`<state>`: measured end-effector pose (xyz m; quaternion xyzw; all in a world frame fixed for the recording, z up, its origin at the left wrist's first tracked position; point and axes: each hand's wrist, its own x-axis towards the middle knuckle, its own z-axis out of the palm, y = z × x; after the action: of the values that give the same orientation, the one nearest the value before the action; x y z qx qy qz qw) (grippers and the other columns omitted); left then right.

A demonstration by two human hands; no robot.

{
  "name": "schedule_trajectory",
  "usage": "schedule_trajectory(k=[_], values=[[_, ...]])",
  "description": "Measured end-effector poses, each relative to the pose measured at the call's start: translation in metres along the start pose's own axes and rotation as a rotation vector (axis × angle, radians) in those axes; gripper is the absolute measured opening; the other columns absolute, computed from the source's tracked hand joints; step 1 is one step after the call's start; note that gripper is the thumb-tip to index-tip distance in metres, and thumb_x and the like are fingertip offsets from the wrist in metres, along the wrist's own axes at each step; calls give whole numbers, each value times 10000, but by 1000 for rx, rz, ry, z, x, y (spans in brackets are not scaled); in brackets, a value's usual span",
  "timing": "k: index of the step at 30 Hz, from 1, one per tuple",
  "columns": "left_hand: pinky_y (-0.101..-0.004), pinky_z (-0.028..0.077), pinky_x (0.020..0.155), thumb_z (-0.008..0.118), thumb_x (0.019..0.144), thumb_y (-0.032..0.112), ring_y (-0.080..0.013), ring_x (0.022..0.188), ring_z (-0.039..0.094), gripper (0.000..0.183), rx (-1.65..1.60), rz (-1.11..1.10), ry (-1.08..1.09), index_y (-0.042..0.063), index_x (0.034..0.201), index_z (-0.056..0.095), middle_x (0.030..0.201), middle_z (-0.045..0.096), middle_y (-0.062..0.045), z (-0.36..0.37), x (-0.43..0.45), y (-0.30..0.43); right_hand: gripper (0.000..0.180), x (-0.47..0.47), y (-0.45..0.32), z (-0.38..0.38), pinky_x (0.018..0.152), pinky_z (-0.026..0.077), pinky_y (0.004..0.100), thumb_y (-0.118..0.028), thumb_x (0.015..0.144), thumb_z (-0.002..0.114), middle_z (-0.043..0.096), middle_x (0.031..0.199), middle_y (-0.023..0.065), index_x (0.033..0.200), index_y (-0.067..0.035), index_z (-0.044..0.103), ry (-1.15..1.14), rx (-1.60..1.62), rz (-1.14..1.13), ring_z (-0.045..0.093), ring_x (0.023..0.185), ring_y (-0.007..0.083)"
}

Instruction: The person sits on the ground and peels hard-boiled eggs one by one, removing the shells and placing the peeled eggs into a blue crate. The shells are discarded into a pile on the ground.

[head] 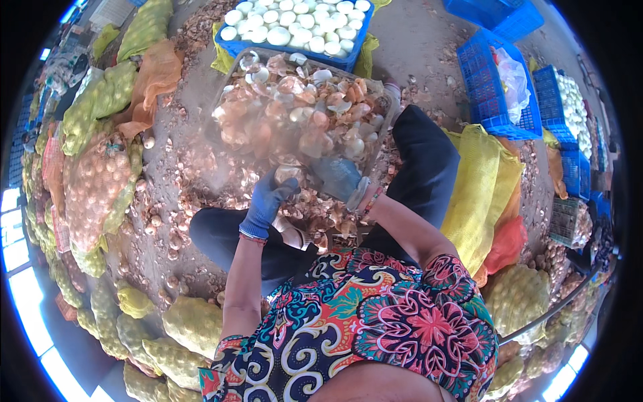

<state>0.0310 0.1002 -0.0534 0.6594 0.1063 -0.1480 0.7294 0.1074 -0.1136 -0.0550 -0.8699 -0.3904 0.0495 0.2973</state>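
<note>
My left hand [269,198], in a blue knit glove, holds an onion [289,173] between thumb and fingers. Close to its right side is my right hand [339,178], in a blue-grey glove with a pale cuff. Motion blurs that hand, and whether it grips a tool cannot be made out. Just beyond both hands stands a shallow crate [384,143] heaped with onion skins [281,110], with some pale peeled pieces among them. Behind this, a blue plastic crate [361,37] is full of peeled white onions [301,22].
Mesh sacks of unpeeled onions [98,183] line the left side, and more sacks [193,324] lie behind me. Yellow woven sacks [472,196] lie beside my right leg. A blue crate [472,75] holding a plastic bag [512,90] stands farther right. Loose skins [201,176] litter the floor.
</note>
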Motion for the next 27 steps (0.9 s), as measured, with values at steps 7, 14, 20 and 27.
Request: schedule_trajectory(k=[7,14,20,27], values=[[-326,503,947,645,926,204,-205,1088,623,562,-200,178,-81,-83,1368,448,1192,635,-131,30,-13,44,151,-14,52,18,638,547,432,-106,846,568,683,787,162,953,-20,633,-14,-199,244,684,721,330],[-292,488,943,641,901,64,-184,1106,594,695,61,357,114,-66,1482,282,1290,576,-139,3,-9,46,174,-10,-43,-63,551,460,459,-177,943,581,613,705,209,912,-7,605,100,439,262,614,616,390],[-331,492,926,724,839,82,-188,1081,595,603,306,436,266,-15,1363,442,1201,599,-132,10,-7,55,180,-20,-56,-56,546,446,444,-174,930,608,597,689,210,903,3,591,138,464,184,591,600,390],[-339,462,1004,690,901,169,-216,1140,586,641,-386,651,244,-35,1427,385,1296,571,-146,29,-8,69,196,-36,-54,-43,587,461,466,-175,920,609,616,729,215,863,9,575,-28,353,216,599,660,423]])
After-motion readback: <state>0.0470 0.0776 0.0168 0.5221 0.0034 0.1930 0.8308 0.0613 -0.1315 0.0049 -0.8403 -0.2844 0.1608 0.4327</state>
